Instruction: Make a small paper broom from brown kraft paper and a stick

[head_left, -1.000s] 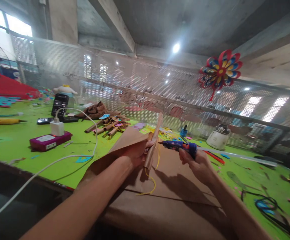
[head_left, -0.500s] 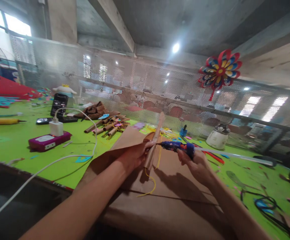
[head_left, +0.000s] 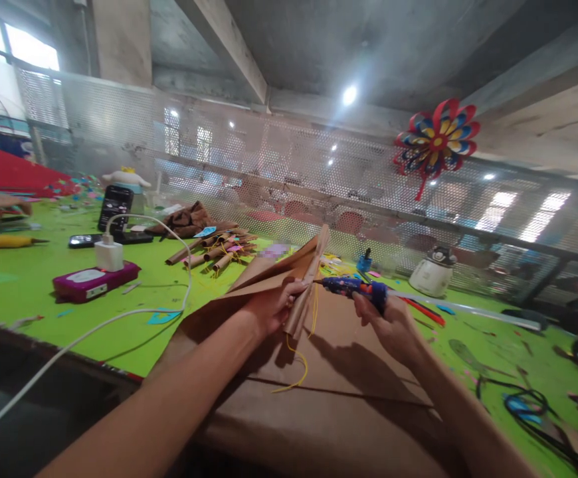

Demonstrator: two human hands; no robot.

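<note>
Glue gun meets a rolled brown paper tube

Left hand point(head_left: 269, 309) is clamped on one slim, matte paper tube point(head_left: 307, 285) trailing a yellow string point(head_left: 299, 362), raised above brown paper sheets point(head_left: 349, 352) on the green tabletop point(head_left: 44, 285); right hand point(head_left: 391, 322) grips one blue glue gun point(head_left: 353, 287), nozzle touching the tube.

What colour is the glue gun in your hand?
Dark blue with little speckles, seen in the head view: the glue gun is held in the right hand.

A paper pinwheel point(head_left: 437, 141) hangs on the mesh screen point(head_left: 249, 166); a charger point(head_left: 108, 254) sits on a magenta box point(head_left: 88, 281).
</note>
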